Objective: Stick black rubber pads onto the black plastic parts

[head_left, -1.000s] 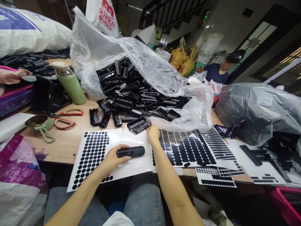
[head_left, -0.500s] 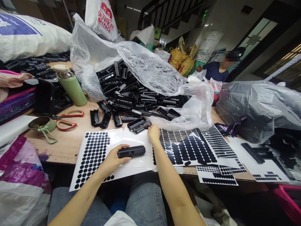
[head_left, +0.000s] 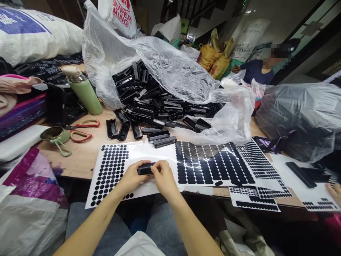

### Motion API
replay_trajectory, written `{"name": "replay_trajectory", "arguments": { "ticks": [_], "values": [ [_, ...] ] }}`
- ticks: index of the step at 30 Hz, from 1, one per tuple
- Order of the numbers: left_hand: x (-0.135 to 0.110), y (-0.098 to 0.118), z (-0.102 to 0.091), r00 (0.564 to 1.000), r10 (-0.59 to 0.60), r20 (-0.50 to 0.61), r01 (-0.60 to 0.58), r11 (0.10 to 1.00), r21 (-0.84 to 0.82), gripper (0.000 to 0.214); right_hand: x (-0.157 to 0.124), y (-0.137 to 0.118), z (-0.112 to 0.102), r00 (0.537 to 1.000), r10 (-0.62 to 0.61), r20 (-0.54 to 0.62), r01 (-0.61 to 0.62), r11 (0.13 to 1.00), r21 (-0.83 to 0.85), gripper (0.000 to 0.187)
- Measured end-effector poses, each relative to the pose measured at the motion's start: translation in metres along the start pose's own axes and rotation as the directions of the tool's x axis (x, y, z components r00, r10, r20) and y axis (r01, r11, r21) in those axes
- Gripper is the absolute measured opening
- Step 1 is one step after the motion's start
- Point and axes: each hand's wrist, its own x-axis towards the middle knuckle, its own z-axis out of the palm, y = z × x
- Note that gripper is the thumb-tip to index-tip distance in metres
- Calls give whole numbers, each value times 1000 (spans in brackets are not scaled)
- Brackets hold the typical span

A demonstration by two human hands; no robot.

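My left hand (head_left: 131, 177) is closed around a long black plastic shell (head_left: 144, 169) with a carbon-fibre-like pattern, held low over the white sticker sheets. At the shell's right end, my right hand (head_left: 163, 176) has its thumb and fingers closed on it; whether a small sticker sits under them I cannot tell. Beneath the left forearm lies a sheet of round black stickers (head_left: 113, 163). To the right is a sheet of black oblong stickers (head_left: 210, 163), with one loose oblong sticker (head_left: 218, 183) near its lower edge. Two similar black shells (head_left: 164, 141) lie just beyond my hands.
A clear plastic bag (head_left: 176, 71) spills a heap of black shells (head_left: 149, 103). Left stand a green bottle (head_left: 85, 94), a green cup (head_left: 53, 137) and red-handled scissors (head_left: 81, 135). At right are a grey bag (head_left: 298, 117) and another person's hand (head_left: 334, 192). A person (head_left: 257, 71) sits behind.
My right hand has come back from the two shells beyond the sheets to the shell in my left hand. The view has shifted slightly; another person's hand has appeared at right.
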Motion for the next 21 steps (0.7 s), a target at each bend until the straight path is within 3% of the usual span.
{"name": "replay_trajectory", "arguments": {
  "ticks": [21],
  "values": [
    [-4,5,0,1000,0,-21,1,998,55,44,-3,1,14,997,-55,-59,49,995,-93,15]
  ]
}}
